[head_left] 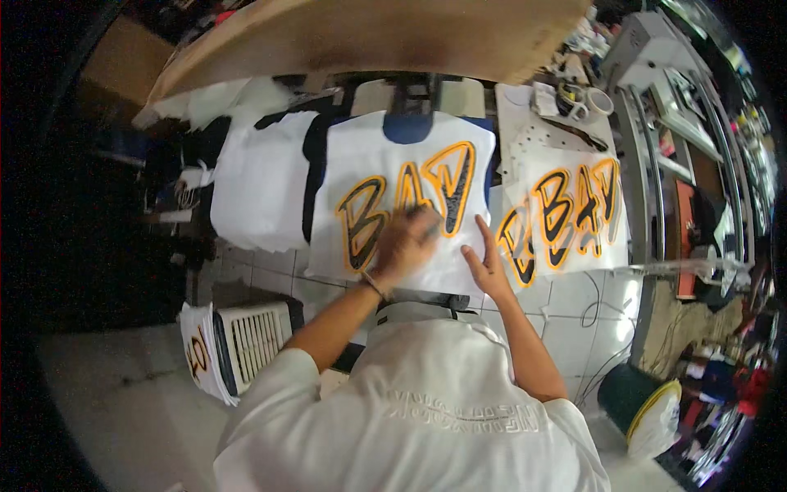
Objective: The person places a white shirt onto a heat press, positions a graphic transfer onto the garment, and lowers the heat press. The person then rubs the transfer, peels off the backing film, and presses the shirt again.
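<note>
In front of me a white shirt panel point(426, 266) with a cut-out neckline lies flat, bearing large black letters outlined in orange point(361, 225). My left hand point(406, 250) is curled over the middle letter and blurred by motion. Something dark and greyish shows at its fingers, too smeared to name. Along the panel's right edge rests my right hand point(485, 266), its thumb and fingers spread, holding nothing. Just right of it lie translucent sheets point(602, 238) with the same black and orange lettering, overlapping one another.
White fabric pieces point(258, 189) are stacked to the left. A brown board point(369, 41) spans the far side. Tape rolls point(600, 102) sit at the far right, near a metal-framed machine point(648, 156). On the floor stand a slatted plastic crate point(258, 338) and a green bin point(627, 394).
</note>
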Demonstrator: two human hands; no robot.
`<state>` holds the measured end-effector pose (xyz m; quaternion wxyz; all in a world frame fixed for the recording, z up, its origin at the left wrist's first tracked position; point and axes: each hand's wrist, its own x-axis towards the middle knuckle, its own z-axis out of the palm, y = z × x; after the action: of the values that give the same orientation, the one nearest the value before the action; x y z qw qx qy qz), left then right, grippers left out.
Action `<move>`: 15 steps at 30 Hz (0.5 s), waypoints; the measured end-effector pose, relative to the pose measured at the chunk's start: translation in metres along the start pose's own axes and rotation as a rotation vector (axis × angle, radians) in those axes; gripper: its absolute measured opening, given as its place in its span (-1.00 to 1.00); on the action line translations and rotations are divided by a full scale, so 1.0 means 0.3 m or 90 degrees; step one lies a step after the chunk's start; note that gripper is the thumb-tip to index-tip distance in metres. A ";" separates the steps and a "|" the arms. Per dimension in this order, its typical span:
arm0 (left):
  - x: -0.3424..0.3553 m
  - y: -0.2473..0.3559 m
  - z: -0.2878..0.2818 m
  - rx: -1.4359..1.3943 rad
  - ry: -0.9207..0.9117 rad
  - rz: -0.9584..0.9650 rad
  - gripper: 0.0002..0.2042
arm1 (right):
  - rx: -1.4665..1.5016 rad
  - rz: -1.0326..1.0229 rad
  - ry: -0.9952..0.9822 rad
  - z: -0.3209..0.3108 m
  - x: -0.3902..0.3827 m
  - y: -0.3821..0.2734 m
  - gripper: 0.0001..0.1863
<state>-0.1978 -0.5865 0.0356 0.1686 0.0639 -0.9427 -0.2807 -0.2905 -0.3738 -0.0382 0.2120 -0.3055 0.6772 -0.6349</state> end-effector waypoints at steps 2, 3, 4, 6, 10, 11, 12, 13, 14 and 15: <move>0.035 0.041 0.095 0.035 0.082 0.175 -0.52 | 0.000 0.020 0.008 -0.004 -0.001 0.004 -0.24; 0.112 0.024 0.104 -0.024 0.106 0.113 -0.50 | -0.036 -0.012 0.030 -0.003 -0.002 0.006 -0.28; 0.200 -0.003 0.100 -0.092 0.111 0.103 -0.48 | -0.006 -0.008 0.025 -0.002 -0.006 0.006 -0.29; 0.388 -0.057 0.077 -0.054 0.179 -0.031 -0.45 | 0.020 -0.004 0.028 -0.004 -0.011 0.001 -0.29; 0.481 -0.044 0.155 0.014 0.250 0.097 -0.36 | -0.017 0.002 0.045 -0.019 -0.010 -0.012 -0.28; 0.449 -0.022 0.190 -0.004 0.157 0.080 -0.39 | 0.008 -0.003 0.039 -0.020 -0.011 -0.016 -0.29; 0.409 0.003 0.226 -0.050 0.083 0.121 -0.53 | 0.037 -0.003 0.038 -0.020 -0.013 -0.021 -0.29; 0.416 -0.002 0.230 -0.071 0.095 0.118 -0.55 | 0.030 -0.005 0.047 -0.029 -0.014 -0.023 -0.29; 0.398 0.007 0.239 -0.091 0.102 0.214 -0.57 | 0.016 0.007 0.037 -0.035 -0.014 -0.026 -0.30; 0.409 -0.002 0.227 -0.078 0.128 0.062 -0.56 | 0.005 0.022 0.025 -0.035 -0.016 -0.028 -0.30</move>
<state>-0.3367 -0.5789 0.0165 0.2796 0.0354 -0.9041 -0.3212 -0.2928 -0.3629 -0.0294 0.2110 -0.2803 0.6842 -0.6393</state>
